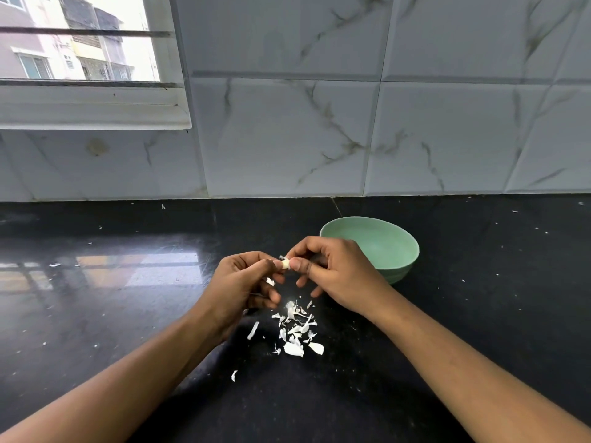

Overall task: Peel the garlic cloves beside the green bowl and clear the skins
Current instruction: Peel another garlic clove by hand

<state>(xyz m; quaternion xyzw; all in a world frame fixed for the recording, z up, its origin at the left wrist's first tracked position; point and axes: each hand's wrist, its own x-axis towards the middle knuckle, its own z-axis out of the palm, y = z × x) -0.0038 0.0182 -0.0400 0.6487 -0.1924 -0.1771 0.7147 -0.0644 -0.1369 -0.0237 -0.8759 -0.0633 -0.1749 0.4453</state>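
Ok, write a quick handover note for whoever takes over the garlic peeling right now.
Hands: the left hand and the right hand both pinch one garlic clove, some skin on it.
Things: the green bowl sits behind the right hand, no cloves visible inside. The skins lie in a loose pile on the black counter below the hands.
Done: some peeling, judging by the pile.
Left: finish this clove, clear the skins.
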